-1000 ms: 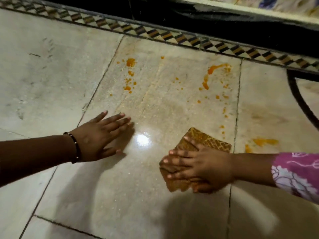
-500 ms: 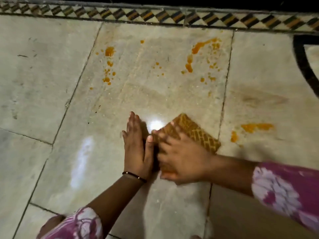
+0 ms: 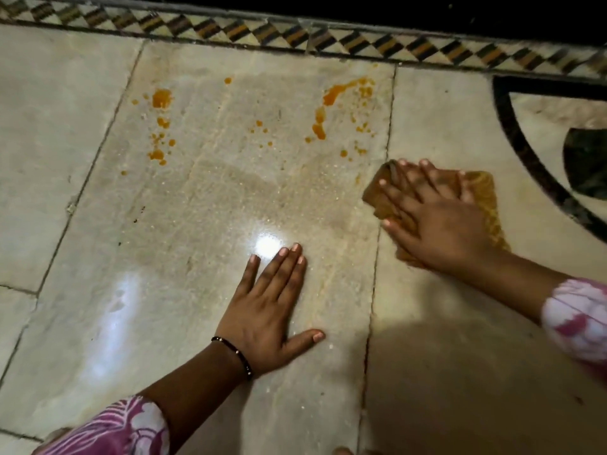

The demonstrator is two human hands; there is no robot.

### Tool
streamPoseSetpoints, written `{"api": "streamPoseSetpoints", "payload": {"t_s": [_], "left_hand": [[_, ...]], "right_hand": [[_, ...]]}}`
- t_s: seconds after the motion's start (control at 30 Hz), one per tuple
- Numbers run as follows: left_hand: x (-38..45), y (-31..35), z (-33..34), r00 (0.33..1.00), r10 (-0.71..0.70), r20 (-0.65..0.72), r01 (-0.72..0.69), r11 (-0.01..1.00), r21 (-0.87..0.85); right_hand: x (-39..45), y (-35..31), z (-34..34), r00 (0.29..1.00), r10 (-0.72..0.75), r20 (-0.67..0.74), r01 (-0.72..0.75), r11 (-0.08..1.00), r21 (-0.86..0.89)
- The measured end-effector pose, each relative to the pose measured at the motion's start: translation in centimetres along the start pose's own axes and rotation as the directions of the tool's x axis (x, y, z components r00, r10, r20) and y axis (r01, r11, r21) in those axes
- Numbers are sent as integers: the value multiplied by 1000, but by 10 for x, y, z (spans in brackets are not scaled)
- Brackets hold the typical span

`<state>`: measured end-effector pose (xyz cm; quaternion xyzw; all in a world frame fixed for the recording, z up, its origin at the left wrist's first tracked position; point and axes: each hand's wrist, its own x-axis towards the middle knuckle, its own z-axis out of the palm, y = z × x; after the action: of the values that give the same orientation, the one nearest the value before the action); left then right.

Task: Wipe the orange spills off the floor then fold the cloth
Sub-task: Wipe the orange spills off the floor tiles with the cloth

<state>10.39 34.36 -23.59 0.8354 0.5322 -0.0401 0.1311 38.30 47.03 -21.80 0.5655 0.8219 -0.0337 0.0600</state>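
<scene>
An orange-brown patterned cloth (image 3: 486,198) lies flat on the pale marble floor (image 3: 65,126), on the tile to the right of a joint. My right hand (image 3: 437,218) presses down on it with straight, spread fingers and hides most of it. My left hand (image 3: 272,310) rests flat on the wet, shiny middle tile, fingers straight, holding nothing. Orange spills remain farther back: a blot with drops (image 3: 161,98) at the left and a curved streak with drops (image 3: 335,93) at the right.
A patterned border strip (image 3: 295,34) runs along the far edge of the floor, with a dark area beyond it. A black curved inlay (image 3: 519,149) marks the floor at the right. Bright light reflections sit on the wet tile near my left hand.
My right hand has slid the cloth to the right, across the tile joint, over where an orange patch lay. My left hand has parted from it and lies flat on the middle tile.
</scene>
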Motion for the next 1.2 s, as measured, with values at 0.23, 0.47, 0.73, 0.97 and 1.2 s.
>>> {"api": "streamPoseSetpoints", "payload": {"t_s": [0.23, 0.47, 0.73, 0.97, 1.2], "left_hand": [[0, 2, 0, 1000, 1, -25, -1, 1000, -27], [-1, 4, -1, 1000, -23, 17, 22, 1000, 10], [0, 4, -3, 1000, -25, 15, 24, 999, 29], [0, 4, 0, 1000, -13, -3, 13, 999, 33], [1, 4, -2, 1000, -17, 2, 16, 1000, 18]], "right_hand": [[-80, -42, 16, 922, -379, 74, 380, 925, -2], [-86, 55, 11, 931, 363, 38, -364, 929, 63], [-66, -35, 14, 1000, 16, 14, -16, 1000, 7], [-162, 24, 17, 818, -555, 150, 565, 825, -31], [-113, 45, 17, 989, 137, 63, -137, 991, -2]]}}
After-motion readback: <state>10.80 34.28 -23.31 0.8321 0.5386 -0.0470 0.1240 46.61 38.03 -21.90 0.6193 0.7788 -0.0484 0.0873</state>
